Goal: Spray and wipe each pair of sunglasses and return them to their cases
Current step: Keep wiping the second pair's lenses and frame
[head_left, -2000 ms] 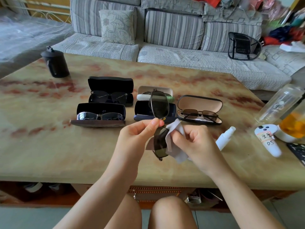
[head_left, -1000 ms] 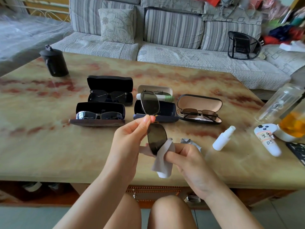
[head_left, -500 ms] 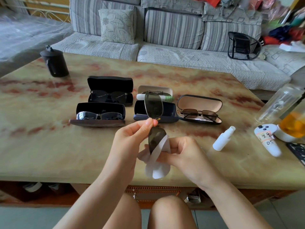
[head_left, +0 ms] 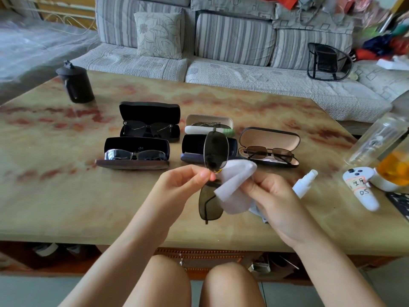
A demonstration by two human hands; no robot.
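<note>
A pair of dark-lensed sunglasses [head_left: 215, 155] is held upright over the table's near middle, one lens above the other. My left hand [head_left: 183, 183] pinches them at the bridge. My right hand [head_left: 273, 197] holds a white cloth [head_left: 235, 186] against the upper part of the lower lens. Behind them an open dark blue case [head_left: 192, 147] holds no glasses. Other open cases hold sunglasses: a black case [head_left: 149, 119], a brown-based case [head_left: 135, 151], a beige case [head_left: 209, 122] and a tan-lined case [head_left: 269, 145]. A white spray bottle [head_left: 305, 182] lies right of my hand.
A dark lidded pot [head_left: 75, 84] stands at the table's far left. At the right edge are a clear bottle [head_left: 380, 138], a jar with orange contents [head_left: 396, 168] and a white labelled controller [head_left: 359, 188]. A striped sofa [head_left: 221, 41] runs behind the table.
My right hand has moved the cloth up from the bottom of the lower lens to near the bridge, and the glasses have turned slightly in my left hand.
</note>
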